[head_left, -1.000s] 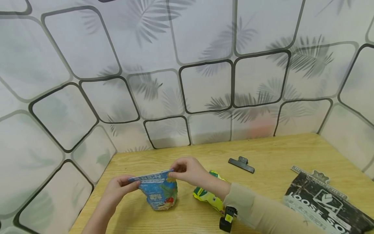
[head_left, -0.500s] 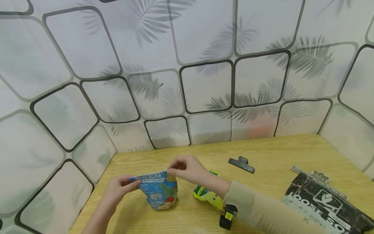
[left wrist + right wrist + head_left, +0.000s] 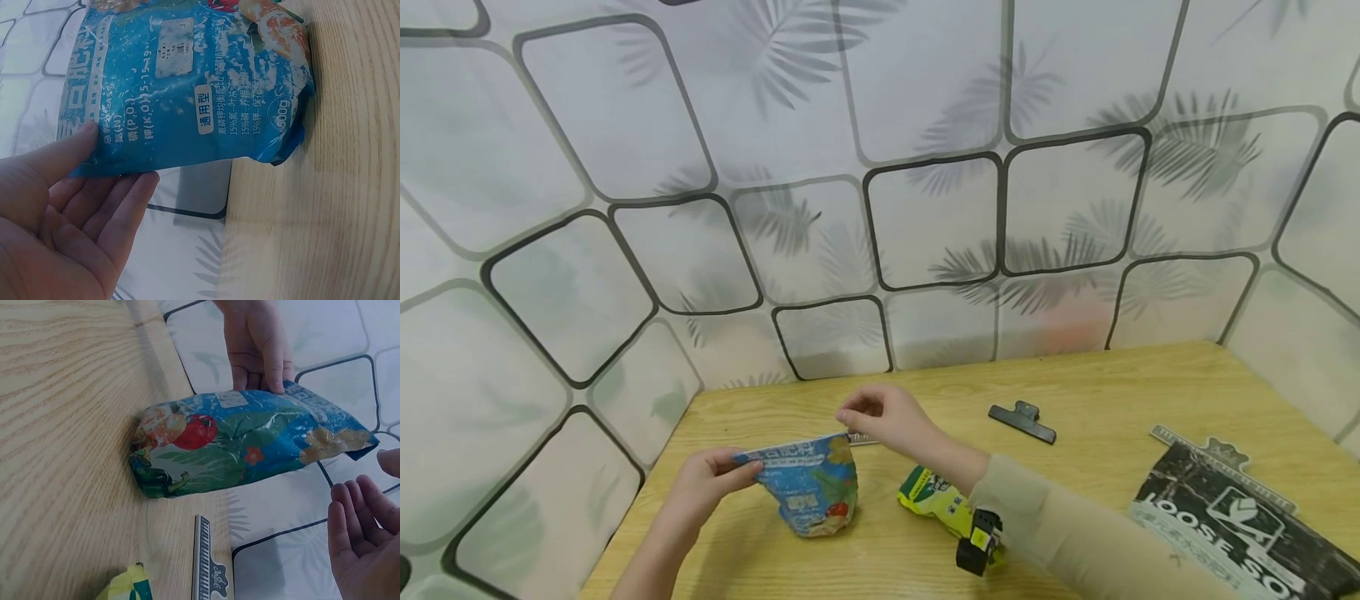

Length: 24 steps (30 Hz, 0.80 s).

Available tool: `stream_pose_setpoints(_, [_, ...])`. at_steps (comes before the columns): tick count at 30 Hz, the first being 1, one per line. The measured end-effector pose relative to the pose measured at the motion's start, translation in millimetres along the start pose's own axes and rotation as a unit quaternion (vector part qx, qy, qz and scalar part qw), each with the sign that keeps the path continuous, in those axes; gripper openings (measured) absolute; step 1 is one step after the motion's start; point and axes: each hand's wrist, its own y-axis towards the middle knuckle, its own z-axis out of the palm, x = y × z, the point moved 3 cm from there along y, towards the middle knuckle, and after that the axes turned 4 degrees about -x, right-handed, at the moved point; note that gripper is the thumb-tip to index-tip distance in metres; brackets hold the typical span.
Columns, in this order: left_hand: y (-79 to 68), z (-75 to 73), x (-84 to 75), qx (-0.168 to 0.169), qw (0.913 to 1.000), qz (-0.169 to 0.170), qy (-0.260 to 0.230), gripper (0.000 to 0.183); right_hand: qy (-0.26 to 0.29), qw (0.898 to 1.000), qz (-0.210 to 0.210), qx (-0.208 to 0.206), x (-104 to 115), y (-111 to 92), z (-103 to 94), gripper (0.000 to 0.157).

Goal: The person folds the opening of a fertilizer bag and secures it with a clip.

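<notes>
A blue fertilizer bag (image 3: 808, 492) with vegetable pictures stands upright on the wooden table. My left hand (image 3: 703, 487) pinches its top left corner between thumb and fingers; the left wrist view shows the thumb on the printed side of the bag (image 3: 169, 94). Just beyond the opposite top corner is my right hand (image 3: 887, 421). In the right wrist view the right hand (image 3: 369, 537) is apart from the bag, fingers relaxed and holding nothing. Behind the bag lies a flat clip with a striped bar (image 3: 203, 562), partly hidden by the right hand in the head view.
Under my right forearm lies a yellow-green bag (image 3: 936, 496), partly covered. A black bag clip (image 3: 1022, 422) rests farther back on the table (image 3: 1097, 400). At the right is a black soil bag (image 3: 1232, 517) with a pale clip (image 3: 1225, 454) along its top. Patterned walls enclose the table.
My right hand has let go of the fertilizer bag's top edge and moved slightly up and right, uncovering part of the striped clip. The left hand keeps its pinch.
</notes>
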Motion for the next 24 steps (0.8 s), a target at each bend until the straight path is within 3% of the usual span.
stream_pose_setpoints(24, [0.7, -1.4, 1.3, 0.02, 0.9997, -0.001, -0.011, 0.018, -0.005, 0.997, 0.05, -0.066, -37, 24, -11.2, 0.019])
